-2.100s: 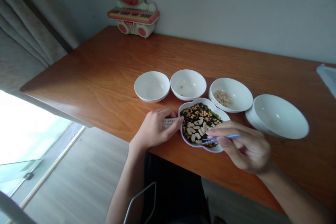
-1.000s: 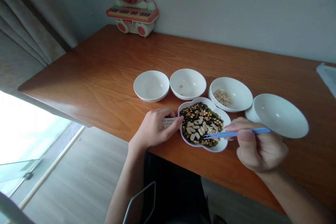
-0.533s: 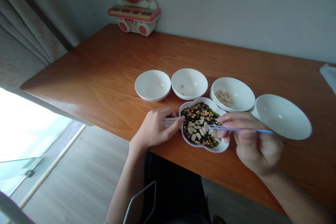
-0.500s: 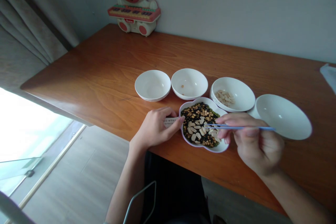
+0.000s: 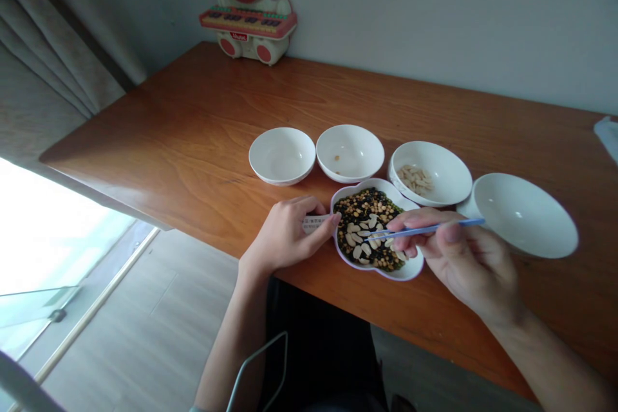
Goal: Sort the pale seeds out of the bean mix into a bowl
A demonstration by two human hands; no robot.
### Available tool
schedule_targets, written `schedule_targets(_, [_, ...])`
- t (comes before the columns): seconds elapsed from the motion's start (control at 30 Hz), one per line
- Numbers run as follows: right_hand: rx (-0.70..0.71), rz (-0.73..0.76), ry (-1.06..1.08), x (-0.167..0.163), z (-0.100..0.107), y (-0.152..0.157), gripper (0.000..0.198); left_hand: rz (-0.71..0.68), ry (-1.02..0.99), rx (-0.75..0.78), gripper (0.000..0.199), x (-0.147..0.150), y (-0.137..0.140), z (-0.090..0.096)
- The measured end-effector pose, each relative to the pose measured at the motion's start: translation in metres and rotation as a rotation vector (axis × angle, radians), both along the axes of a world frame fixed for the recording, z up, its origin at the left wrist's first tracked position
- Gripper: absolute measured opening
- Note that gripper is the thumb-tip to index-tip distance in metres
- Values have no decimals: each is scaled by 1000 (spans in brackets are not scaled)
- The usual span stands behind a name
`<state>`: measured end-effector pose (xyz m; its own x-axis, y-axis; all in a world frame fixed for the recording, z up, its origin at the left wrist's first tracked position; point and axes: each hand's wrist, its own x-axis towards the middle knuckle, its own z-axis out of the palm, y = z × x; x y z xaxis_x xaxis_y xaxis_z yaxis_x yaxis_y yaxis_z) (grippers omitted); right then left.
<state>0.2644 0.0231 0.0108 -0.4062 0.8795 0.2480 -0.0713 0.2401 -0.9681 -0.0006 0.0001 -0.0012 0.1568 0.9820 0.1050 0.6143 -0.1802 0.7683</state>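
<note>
Head view: right hand [image 5: 463, 257] pinches slim blue plastic tweezers [image 5: 425, 229], tips pointing left over pale seeds in the white flower-shaped dish [image 5: 410, 268]; left hand's [image 5: 284, 235] curled fingers brace its left rim.

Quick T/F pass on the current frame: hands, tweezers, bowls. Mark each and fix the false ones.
1. The right hand holds blue tweezers with the tips over the flower-shaped dish of mixed seeds. True.
2. The left hand is lifted clear of the table. False: it rests on the table, fingers against the dish's left rim.
3. Pale seeds lie in the third round bowl from the left. True.
4. The leftmost bowl is full of black beans. False: nothing shows in it.
5. A toy keyboard stands at the far edge by the wall. True.
</note>
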Motion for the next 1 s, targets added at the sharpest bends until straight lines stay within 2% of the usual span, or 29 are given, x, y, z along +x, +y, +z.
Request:
schedule_targets(0.23, [76,-53,-125,-2,6,1,19,2,-7,-3,34,1,0,1])
schedule_targets(0.37, [39,-71,-154,0,4,-1,24,6,-8,-11,35,1,0,0])
schedule_targets(0.53, [4,-104,-71,0,4,-1,21,2,-8,-7,34,1,0,0])
schedule_targets(0.9, [87,-151,-148,-1,3,-3,27,2,-3,-4,33,0,0,0])
schedule_targets(1.0, [154,-182,-184,-2,4,-2,26,3,-9,-3,34,0,0,0])
